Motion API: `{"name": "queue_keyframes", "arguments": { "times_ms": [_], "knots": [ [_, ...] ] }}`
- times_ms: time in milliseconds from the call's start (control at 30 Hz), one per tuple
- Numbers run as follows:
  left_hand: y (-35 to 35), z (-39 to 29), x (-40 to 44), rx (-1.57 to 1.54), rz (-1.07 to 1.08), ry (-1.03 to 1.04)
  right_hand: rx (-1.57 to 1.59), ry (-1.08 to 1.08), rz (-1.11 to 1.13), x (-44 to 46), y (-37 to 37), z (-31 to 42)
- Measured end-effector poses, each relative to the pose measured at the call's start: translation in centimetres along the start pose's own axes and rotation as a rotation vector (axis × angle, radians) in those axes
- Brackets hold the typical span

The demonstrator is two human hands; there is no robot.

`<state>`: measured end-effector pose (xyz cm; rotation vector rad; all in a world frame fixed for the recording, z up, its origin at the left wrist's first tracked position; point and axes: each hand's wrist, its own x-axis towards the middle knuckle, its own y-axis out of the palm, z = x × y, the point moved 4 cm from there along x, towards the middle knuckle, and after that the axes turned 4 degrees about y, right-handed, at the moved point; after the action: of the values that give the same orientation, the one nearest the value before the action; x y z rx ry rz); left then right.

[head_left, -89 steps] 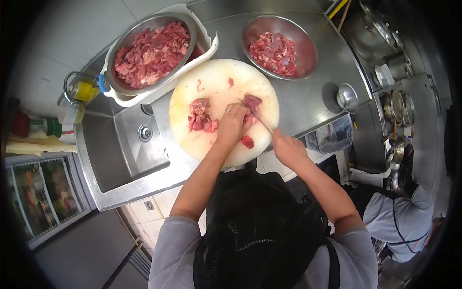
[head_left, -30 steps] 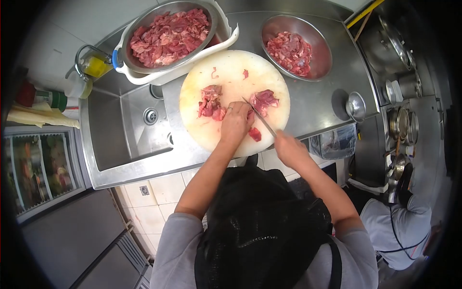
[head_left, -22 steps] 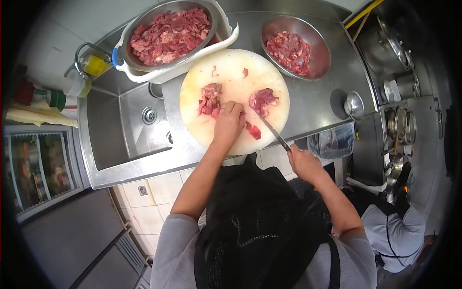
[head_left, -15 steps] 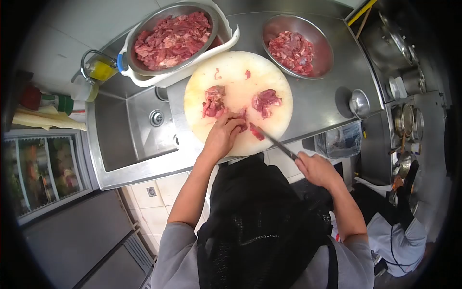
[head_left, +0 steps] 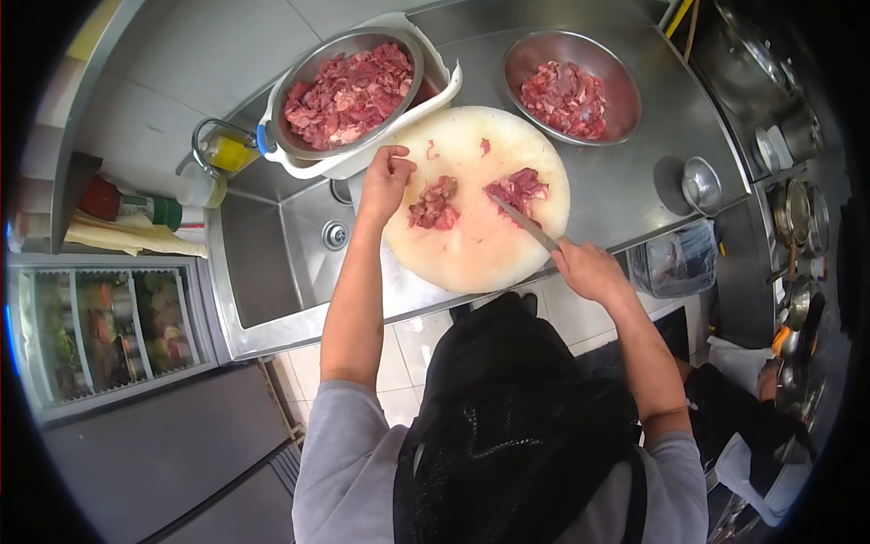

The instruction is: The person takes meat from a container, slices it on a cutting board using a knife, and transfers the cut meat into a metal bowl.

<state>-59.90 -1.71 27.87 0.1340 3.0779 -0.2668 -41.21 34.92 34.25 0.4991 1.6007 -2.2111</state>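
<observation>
Knife point(head_left: 535, 229) gripped in the right hand point(head_left: 589, 270) touches the meat point(head_left: 518, 190) right of frame centre; slick flesh could let its blade slide. The left hand point(head_left: 391, 172) has curled fingers, contents unclear, at the board's point(head_left: 480, 263) upper-left edge, near the sink point(head_left: 272, 263). A white tub point(head_left: 333, 170) crowds reach there.

Bright indoor light, steel glare — dark, curved edges

Reds and pinks, as we see them, on cream
We find white-marbled red and pink raw meat point(head_left: 518, 190) — and a cream cutting board point(head_left: 480, 168), white tub point(head_left: 340, 167), blue handle point(head_left: 262, 139), black apron point(head_left: 507, 399), grey sleeve point(head_left: 340, 431), pale floor tiles point(head_left: 412, 344) gridded darker.
</observation>
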Motion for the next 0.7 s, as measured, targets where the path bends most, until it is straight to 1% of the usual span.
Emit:
{"name": "queue_keyframes", "arguments": {
  "times_ms": [67, 100, 133, 167, 200, 233, 300, 333, 433, 467, 533, 567, 600, 667, 700],
  "knots": [
    [0.7, -1.8, -1.9, 0.549, -0.029, 0.226, 0.06, 0.036, 0.011, -1.0, -0.6, 1.0],
    [2.2, -1.8, -3.9, 0.806, -0.023, 0.336, 0.064, 0.032, 0.007, -1.3, -0.3, 1.2],
    [3.7, -0.9, -5.5, 0.91, 0.03, 0.425, 0.096, 0.002, 0.053, -1.7, 0.4, 1.5],
    [4.3, -0.4, -6.2, 0.835, 0.001, 0.385, 0.131, -0.025, 0.097, -1.8, 1.0, 1.7],
    [4.7, -0.7, -6.5, 0.759, -0.022, 0.348, 0.143, -0.021, 0.09, -1.5, 1.4, 1.5],
    [4.8, -1.1, -6.4, 0.761, -0.009, 0.355, 0.119, 0.01, 0.087, -1.0, 1.8, 1.1],
    [4.3, -0.5, -6.4, 0.203, 0.015, -0.075, 0.082, 0.064, 0.056, 0.0, 1.8, 0.1],
    [4.2, -1.1, -6.0, 0.204, 0.015, -0.071, 0.083, 0.064, 0.052, 0.0, 1.6, -0.2],
    [4.1, -5.4, -5.6, 0.258, -0.033, 0.115, 0.099, 0.063, 0.009, -1.0, 0.8, -0.2],
    [4.4, -6.7, -5.7, 0.26, -0.029, 0.113, 0.138, 0.064, -0.024, -1.3, 0.6, 0.0],
    [5.8, -7.6, -5.8, -0.126, 0.158, 0.008, 0.174, 0.066, -0.057, -1.9, 0.3, 0.0],
    [5.6, -7.0, -5.8, -0.152, 0.281, -0.086, 0.207, 0.072, -0.073, -2.2, 0.3, 0.0],
    [5.4, -6.1, -6.2, -0.152, 0.284, -0.089, 0.242, 0.079, -0.087, -2.5, 0.3, 0.0],
    [5.2, -2.5, -6.9, 0.072, 0.376, 0.056, 0.293, 0.123, -0.089, -3.1, 0.1, -0.3],
    [4.0, 0.4, -6.8, 0.178, 0.307, 0.241, 0.34, 0.167, -0.087, -3.4, 0.2, -0.6]
  ]
}}
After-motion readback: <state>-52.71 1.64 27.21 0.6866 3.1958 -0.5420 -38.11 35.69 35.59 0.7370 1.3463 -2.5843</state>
